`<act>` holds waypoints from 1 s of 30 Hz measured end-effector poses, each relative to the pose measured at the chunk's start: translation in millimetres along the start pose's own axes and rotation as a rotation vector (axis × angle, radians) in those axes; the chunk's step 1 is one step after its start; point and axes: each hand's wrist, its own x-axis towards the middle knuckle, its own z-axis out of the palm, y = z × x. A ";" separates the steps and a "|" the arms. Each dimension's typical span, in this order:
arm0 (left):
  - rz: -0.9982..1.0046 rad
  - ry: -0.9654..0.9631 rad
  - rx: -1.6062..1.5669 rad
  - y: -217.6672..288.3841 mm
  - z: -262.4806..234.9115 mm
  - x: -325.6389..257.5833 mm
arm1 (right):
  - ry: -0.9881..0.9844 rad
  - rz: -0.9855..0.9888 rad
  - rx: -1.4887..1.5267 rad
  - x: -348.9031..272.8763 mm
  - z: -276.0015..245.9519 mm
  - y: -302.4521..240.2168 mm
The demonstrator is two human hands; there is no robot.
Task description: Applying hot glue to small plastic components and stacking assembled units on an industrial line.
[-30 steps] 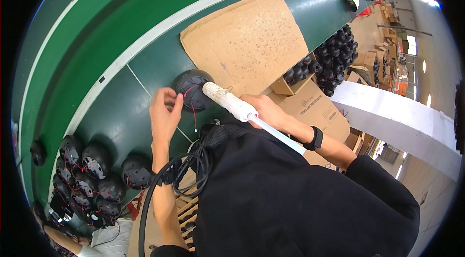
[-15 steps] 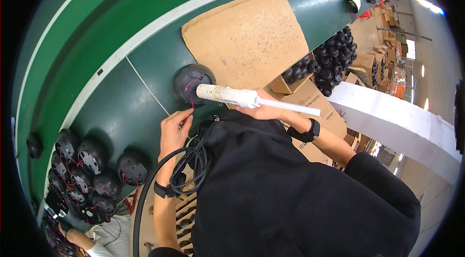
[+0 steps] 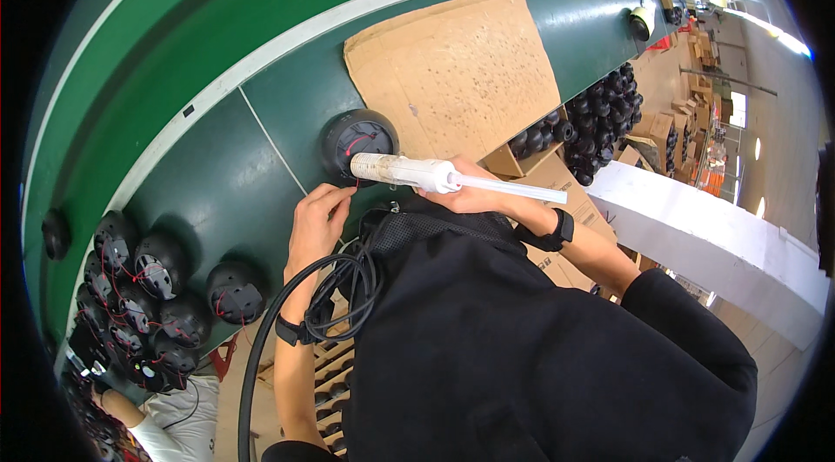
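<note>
A round black plastic housing [image 3: 337, 149] sits on the green bench, its recessed face turned up and a red wire [image 3: 356, 144] lying across it. My right hand [image 3: 467, 199] grips a white hot glue gun [image 3: 407, 171] with a ribbed cream front. A translucent glue stick [image 3: 526, 190] pokes out of the gun's back. The gun's front end hangs over the housing's near right side and hides its tip. My left hand [image 3: 317, 223] is closed in a pinch at the housing's near edge, on the end of the red wire.
A cardboard sheet [image 3: 461, 70] lies just beyond the housing. Several similar black housings [image 3: 161, 266] with red wires crowd the bench at left, near a co-worker's arm [image 3: 122, 410]. Black balls [image 3: 600, 110] fill boxes at right. A coiled black cable [image 3: 352, 297] hangs by my left forearm.
The view has shifted slightly, so the bench and housing appear a little to the right. My left fingers are closer to the housing; the glue gun's front sits slightly lower against it.
</note>
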 end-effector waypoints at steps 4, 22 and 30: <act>-0.013 0.006 0.002 1.3 -0.7 -1.5 | 0.002 0.040 -0.021 -2.2 -1.9 -6.6; -0.105 0.166 -0.132 3.0 -27.0 26.4 | 0.087 0.014 -0.066 -9.2 0.3 2.3; -0.225 0.160 -0.239 -3.5 -32.3 37.2 | 0.062 0.052 -0.045 -9.0 2.8 -9.9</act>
